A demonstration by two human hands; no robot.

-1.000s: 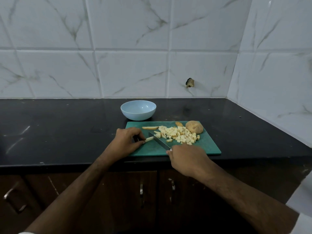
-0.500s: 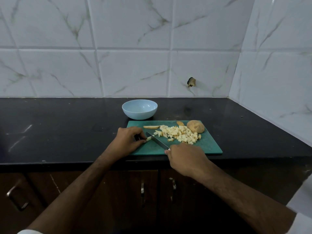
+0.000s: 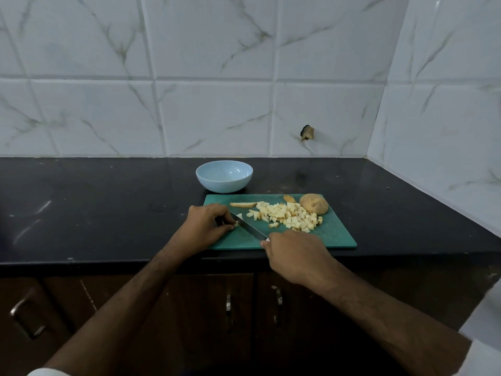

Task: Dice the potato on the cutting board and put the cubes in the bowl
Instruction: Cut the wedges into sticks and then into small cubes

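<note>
A green cutting board (image 3: 333,236) lies on the black counter. A heap of pale potato cubes (image 3: 288,218) covers its middle. An uncut potato piece with skin (image 3: 314,203) sits at its far right corner, and a long strip (image 3: 243,204) lies at the far left. My left hand (image 3: 207,226) pinches a short potato strip (image 3: 238,221) on the board's left side. My right hand (image 3: 294,256) grips a knife (image 3: 249,228) whose blade rests against that strip. The light blue bowl (image 3: 224,176) stands empty just behind the board.
A small potato peel scrap (image 3: 289,198) lies at the board's far edge. White marble tiles form the back wall and the right wall, meeting in a corner. Brown cabinet doors with metal handles (image 3: 228,305) are below the counter's front edge.
The strip in my left hand has become shorter as the knife has worked leftward along it. Both hands stayed in about the same place.
</note>
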